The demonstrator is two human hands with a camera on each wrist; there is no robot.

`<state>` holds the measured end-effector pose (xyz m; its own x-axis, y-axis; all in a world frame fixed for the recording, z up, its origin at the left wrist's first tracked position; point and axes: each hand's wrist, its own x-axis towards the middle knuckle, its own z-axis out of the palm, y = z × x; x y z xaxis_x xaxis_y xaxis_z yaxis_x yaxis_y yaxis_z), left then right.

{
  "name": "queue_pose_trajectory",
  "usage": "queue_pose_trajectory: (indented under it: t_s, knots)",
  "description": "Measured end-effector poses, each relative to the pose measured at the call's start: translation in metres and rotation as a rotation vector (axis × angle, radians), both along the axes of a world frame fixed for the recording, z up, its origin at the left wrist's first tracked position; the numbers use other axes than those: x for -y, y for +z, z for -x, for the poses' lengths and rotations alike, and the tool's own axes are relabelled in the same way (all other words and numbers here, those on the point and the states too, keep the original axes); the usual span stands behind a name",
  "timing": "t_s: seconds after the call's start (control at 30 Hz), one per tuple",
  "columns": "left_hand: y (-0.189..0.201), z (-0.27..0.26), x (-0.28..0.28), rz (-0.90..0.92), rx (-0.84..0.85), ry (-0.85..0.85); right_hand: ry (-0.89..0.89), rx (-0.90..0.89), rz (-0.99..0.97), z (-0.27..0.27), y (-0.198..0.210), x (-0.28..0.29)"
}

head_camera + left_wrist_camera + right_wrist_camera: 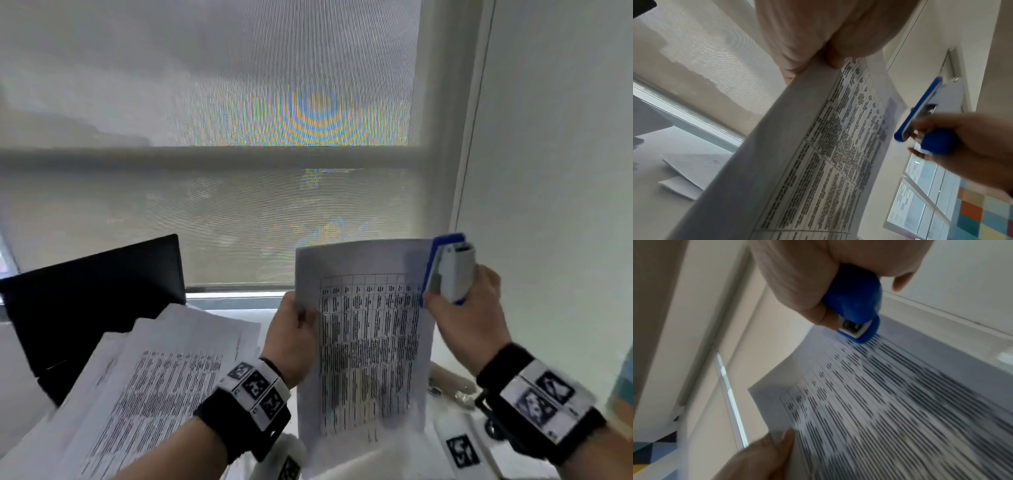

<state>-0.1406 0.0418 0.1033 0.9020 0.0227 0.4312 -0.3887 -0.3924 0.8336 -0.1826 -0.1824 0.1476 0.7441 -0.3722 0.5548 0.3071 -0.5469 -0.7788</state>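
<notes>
Printed pages (pixel 363 342): up off the desk (pixel 455 425), held near upright in front of the window blind (pixel 239 102), with the table of text facing the person. Lifted like that, I'd say, so the top corner hangs free for stapling.
Left grip (pixel 291 342): pinching the pages' left edge a little above halfway, thumb on the front, the other fingers out of sight behind. It looks like a steadying hold, bracing the pages against a squeeze from the far side.
Left arm: forearm rising from the lower left, wrist fairly straight, palm turned in towards the paper.
Stapler (pixel 448 270): blue and grey, standing almost on end right at the pages' top right corner, nose against the paper in the right wrist view. Blur hides whether the corner is already between its two halves.
Right grip: closed round the stapler's body, fingers wrapped over it, nothing else in hand.
Right arm: forearm up from the lower right, wrist bent back, hand raised level with the top of the pages. It looks ready to press.
Paper pile (pixel 154 394): loose sheets fanned untidily on the desk at left, well apart from the raised pages.
Laptop (pixel 96 301): dark screen, open, behind that pile.
</notes>
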Motion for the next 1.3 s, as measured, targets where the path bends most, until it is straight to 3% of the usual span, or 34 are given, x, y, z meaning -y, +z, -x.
queue_pose_trajectory:
  t_s: [0.17,0.37,0.5,0.97,1.17,1.3]
  knots:
    - [0.006,0.009,0.008,0.006,0.037,-0.048,0.158,0.31,-0.155,-0.002,0.054,-0.017]
    - [0.013,0.023,0.016,0.019,0.08,-0.107,0.246,0.404,-0.032,-0.003,0.073,-0.046]
    - [0.012,0.027,0.012,-0.028,0.126,-0.129,0.271,0.482,-0.056,-0.003,0.077,-0.062]
    - [0.013,0.043,0.011,-0.047,0.256,-0.242,0.214,0.455,0.08,-0.01,0.071,-0.078]
    - [0.009,0.041,0.009,-0.019,0.143,-0.261,0.176,0.379,0.051,-0.02,0.068,-0.085]
    - [-0.005,0.031,-0.009,0.035,-0.228,-0.211,0.229,0.303,-0.123,-0.027,0.066,-0.084]
